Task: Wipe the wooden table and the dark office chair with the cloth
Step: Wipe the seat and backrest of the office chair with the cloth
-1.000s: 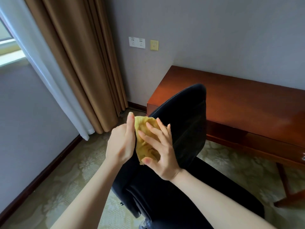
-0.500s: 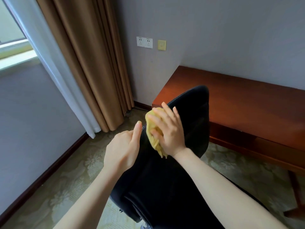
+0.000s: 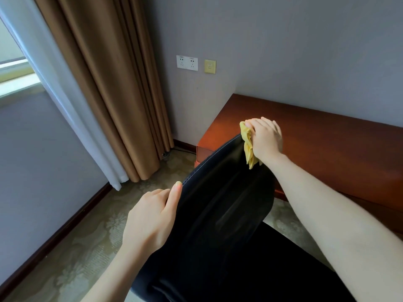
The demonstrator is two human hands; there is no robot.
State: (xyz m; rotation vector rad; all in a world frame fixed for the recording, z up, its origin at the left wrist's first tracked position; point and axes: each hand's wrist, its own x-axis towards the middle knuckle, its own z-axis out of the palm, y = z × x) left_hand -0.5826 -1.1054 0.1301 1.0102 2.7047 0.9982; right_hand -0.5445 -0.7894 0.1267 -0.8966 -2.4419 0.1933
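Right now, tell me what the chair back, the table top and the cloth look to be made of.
Chair back: probably leather or leatherette, smooth, faint sheen, light stitched seam. Table top: reddish-brown wood or veneer, glossy with soft reflections. Cloth: matte yellow fabric, crumpled in folds under the right hand.

The room looks like a hotel room or home office. Floor-length tan curtains (image 3: 113,94) and a white sheer (image 3: 54,94) hang beside a window (image 3: 15,73) at ten o'clock. Wall sockets (image 3: 187,62) sit at twelve, a wooden table (image 3: 327,138) at two, a dark office chair (image 3: 218,214) at six, and patterned carpet (image 3: 72,247) at eight.
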